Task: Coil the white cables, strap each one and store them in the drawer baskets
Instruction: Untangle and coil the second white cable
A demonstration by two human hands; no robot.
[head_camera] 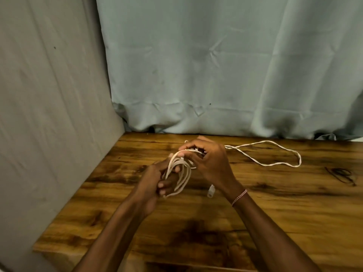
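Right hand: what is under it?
The cable from the table runs in under the right hand to the coil held by the left hand; a plug shows beside the wrist. Its palm side is hidden.

Readable text: none anywhere in view.
White cable (187, 173): plain, no print to be made out.
Connector (211, 191): white, too small and blurred to show any marking.
Counter (255, 213): wood grain only, no label or number.
Dark looping mark (341, 174) on the counter's right side: not legible as writing; cannot tell what it is.
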